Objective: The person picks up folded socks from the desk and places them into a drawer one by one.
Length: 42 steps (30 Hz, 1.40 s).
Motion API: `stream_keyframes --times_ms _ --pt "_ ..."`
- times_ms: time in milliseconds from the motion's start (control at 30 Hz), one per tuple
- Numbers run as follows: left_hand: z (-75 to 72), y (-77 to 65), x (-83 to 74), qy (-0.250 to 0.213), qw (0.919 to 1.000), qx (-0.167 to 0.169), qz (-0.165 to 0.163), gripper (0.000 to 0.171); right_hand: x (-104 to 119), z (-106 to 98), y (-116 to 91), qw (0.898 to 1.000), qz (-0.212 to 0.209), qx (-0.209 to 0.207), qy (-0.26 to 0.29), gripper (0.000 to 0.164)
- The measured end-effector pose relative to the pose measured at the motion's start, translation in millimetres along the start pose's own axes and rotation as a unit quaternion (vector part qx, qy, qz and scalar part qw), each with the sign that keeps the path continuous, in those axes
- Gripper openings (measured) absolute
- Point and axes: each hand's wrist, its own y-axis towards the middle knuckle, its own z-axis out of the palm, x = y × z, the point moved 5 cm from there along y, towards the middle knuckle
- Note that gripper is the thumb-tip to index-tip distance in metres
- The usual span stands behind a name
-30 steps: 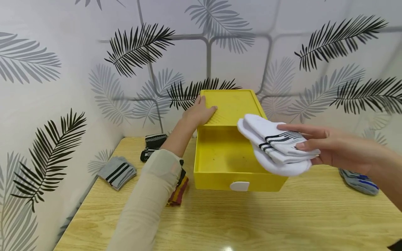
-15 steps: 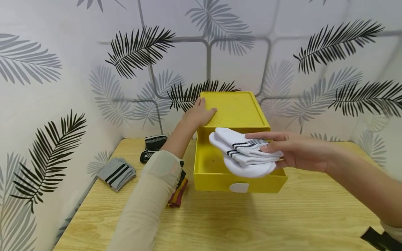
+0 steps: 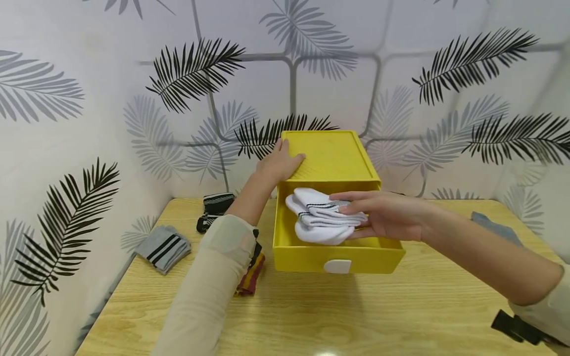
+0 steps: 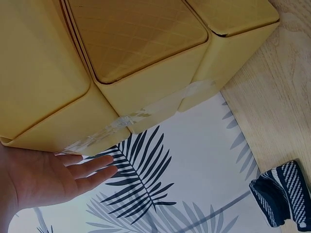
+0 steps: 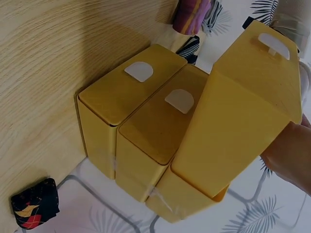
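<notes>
A folded pair of white socks (image 3: pixel 318 215) with dark stripes is pinched in my right hand (image 3: pixel 389 213), thumb and fingers at its right end. The socks are inside or just above the pulled-out top drawer (image 3: pixel 298 259) of a yellow drawer unit (image 3: pixel 336 155); whether they touch its floor I cannot tell. My left hand (image 3: pixel 278 164) rests on the unit's upper left edge, thumb on top. In the left wrist view its fingers (image 4: pixel 92 167) stretch straight along the unit. The right wrist view shows the drawer's underside and white tab handle (image 5: pixel 273 44), with the right hand partly hidden behind.
Left on the wooden table (image 3: pixel 311 316) lie folded grey striped socks (image 3: pixel 164 249), black-and-white socks (image 3: pixel 218 203) and maroon-yellow socks (image 3: pixel 251 277). A grey-blue sock (image 3: pixel 494 227) is partly behind the right arm. A dark patterned sock (image 5: pixel 35 204) shows in the right wrist view.
My right hand has carried the white socks leftward and down, from the drawer's right side to over or into it. The left hand has stayed on the drawer unit.
</notes>
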Motion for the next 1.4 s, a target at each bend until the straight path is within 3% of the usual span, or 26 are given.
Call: stream_keyframes --times_ms 233,433,633,733,833,933,1167,1400 --pt "-0.4 1.1 2.0 -0.001 1.0000 0.000 -0.003 0.072 -3.2 4.1 17.1 0.999 -0.014 -0.033 -0.029 0.061" --pt "-0.2 1.5 2.0 -0.004 1.0000 0.001 0.001 0.072 -7.8 10.2 25.5 0.994 -0.037 -0.047 -0.097 0.066" --pt "-0.8 0.1 1.4 -0.005 1.0000 -0.003 0.002 0.071 -11.1 11.5 28.0 0.966 -0.036 -0.097 -0.238 0.067" --pt "-1.1 0.2 1.6 -0.002 1.0000 -0.004 -0.001 0.071 -9.6 11.3 27.3 0.953 -0.032 -0.109 -0.280 0.067" --pt "-0.1 0.6 1.8 -0.001 1.0000 -0.003 -0.004 0.071 -8.3 9.8 24.8 0.950 -0.029 -0.106 -0.291 0.065" --pt "1.0 1.2 1.6 -0.004 1.0000 -0.001 -0.004 0.072 -7.6 6.0 20.9 0.954 -0.028 -0.094 -0.283 0.063" --pt "1.0 2.0 1.7 -0.004 1.0000 0.002 -0.001 0.072 -2.5 -5.2 5.0 0.947 -0.029 -0.084 -0.308 0.066" --pt "1.1 1.5 1.7 -0.005 1.0000 0.002 0.000 0.072 9.6 -15.7 -16.8 0.937 -0.070 -0.103 -0.326 0.053"
